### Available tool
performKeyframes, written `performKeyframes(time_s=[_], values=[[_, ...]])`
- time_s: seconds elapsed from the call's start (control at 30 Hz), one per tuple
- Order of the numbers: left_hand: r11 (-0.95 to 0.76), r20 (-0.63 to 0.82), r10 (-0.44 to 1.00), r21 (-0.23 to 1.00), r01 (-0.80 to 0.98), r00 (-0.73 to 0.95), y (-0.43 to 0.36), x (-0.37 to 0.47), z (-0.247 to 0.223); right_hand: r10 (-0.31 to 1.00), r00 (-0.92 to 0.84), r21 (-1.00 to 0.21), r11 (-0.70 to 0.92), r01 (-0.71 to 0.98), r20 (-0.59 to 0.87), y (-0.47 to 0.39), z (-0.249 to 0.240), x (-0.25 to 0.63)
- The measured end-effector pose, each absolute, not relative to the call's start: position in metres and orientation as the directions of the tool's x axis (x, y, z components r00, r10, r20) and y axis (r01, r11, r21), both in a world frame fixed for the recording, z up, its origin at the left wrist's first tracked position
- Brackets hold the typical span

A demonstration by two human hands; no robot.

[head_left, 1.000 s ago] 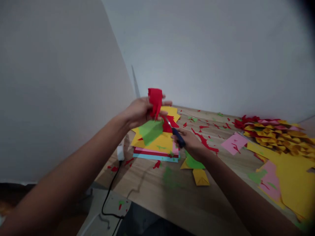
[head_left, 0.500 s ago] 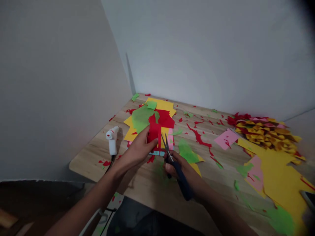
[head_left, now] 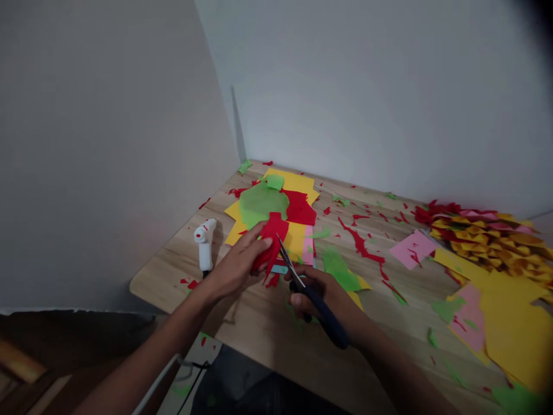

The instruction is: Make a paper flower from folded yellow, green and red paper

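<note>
Over the middle of the table, my left hand (head_left: 239, 260) pinches a red piece of felt or paper (head_left: 276, 229), with a narrow red strip hanging from its lower side. My right hand (head_left: 322, 291) is wrapped round the dark blue handles of the scissors (head_left: 290, 266). Their blades point up and left, nearly together, with the tips at the right edge of the red piece. Below and behind the hands lie yellow sheets (head_left: 296, 180), a green sheet (head_left: 261, 203) and another red piece (head_left: 301, 208).
A white glue gun (head_left: 204, 245) stands left of my left hand. Red and green scraps are scattered over the wooden table (head_left: 173, 265). At the right are a pink square (head_left: 413, 249), large yellow sheets (head_left: 514, 323) and a pile of folded yellow pieces (head_left: 488, 236).
The red piece has been turned in my left hand, and its strip now hangs down. The scissor blades have come closer together. The whole view has shifted, so the table sits further right.
</note>
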State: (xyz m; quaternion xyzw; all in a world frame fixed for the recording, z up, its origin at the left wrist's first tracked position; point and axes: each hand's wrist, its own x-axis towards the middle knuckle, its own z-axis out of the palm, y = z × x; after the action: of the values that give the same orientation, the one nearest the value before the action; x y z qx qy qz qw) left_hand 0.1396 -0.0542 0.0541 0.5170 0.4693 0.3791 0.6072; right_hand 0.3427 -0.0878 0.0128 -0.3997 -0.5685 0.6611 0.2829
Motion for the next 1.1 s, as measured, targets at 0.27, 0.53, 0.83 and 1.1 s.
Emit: performKeyframes(time_s=[0.27, 0.53, 0.83, 1.1], values=[[0.211, -0.208, 0.864, 0.976, 0.045, 0.459, -0.045, 0.127, 0.052, 0.797, -0.576, -0.981, -0.185, 0.051, -0.180, -0.081, 0.021, 0.348], [0.321, -0.311, 0.773, 0.944, 0.083, 0.553, -0.041, 0.115, 0.059, 0.750, -0.606, -0.957, -0.284, 0.065, -0.264, -0.077, 0.019, 0.350], [0.274, -0.301, 0.765, 0.952, 0.136, 0.569, -0.037, 0.119, 0.062, 0.777, -0.541, -0.940, -0.329, 0.086, -0.321, -0.081, 0.019, 0.351], [0.219, -0.285, 0.760, 0.958, 0.183, 0.584, -0.035, 0.118, 0.061, 0.728, -0.622, -0.941, -0.337, 0.042, -0.289, -0.084, 0.024, 0.354]])
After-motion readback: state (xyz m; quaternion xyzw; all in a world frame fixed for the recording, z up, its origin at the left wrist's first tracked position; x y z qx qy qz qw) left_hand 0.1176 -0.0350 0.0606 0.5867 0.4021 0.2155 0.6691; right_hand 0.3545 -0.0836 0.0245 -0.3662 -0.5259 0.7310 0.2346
